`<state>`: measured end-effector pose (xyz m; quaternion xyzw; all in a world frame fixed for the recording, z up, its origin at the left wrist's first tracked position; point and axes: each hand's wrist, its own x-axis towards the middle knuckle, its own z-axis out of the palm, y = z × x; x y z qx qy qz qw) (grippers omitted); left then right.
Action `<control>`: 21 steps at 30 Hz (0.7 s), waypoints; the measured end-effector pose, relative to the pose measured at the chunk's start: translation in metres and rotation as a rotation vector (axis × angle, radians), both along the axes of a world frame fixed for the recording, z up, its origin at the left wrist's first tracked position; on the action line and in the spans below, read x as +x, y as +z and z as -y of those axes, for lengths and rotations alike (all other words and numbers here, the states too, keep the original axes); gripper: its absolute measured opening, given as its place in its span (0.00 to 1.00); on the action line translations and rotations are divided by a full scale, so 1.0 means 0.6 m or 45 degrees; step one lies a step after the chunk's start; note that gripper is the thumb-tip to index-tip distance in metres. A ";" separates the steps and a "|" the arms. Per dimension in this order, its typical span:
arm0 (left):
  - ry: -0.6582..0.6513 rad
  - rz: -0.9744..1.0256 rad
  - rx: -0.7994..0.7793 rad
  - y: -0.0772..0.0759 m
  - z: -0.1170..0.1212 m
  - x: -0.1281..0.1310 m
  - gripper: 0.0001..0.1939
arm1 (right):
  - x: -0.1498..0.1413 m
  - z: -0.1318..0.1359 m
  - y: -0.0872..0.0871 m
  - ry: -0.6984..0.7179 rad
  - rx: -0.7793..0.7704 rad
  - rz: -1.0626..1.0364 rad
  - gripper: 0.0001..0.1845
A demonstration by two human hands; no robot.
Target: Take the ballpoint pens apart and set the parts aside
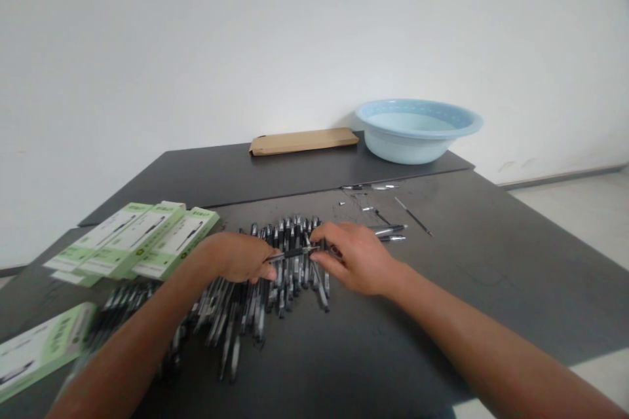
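Observation:
My left hand (248, 257) is closed around the barrel of a pen (293, 253), which points to the right with its tip end bare. At that tip, the fingers of my right hand (348, 255) are pinched together. Whether they grip the pen's tip or a small part such as a cap cannot be made out. Beneath both hands spreads a pile of pens (282, 294) with clear barrels and black grips, lying side by side on the dark table (354, 353). My left forearm hides part of the pile.
Green and white pen boxes (162, 242) lie stacked at the left, with another box (44, 347) nearer. Loose pens (390, 232), a refill (413, 216) and small parts lie right of the pile. A light blue basin (417, 134) and flat cardboard (304, 141) stand at the back by the wall.

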<state>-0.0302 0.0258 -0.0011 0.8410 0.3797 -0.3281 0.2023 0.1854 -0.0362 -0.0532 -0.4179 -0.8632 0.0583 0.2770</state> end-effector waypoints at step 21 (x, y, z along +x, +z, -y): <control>-0.024 0.019 0.011 0.003 0.006 0.002 0.10 | -0.008 -0.004 -0.017 0.094 0.106 0.035 0.12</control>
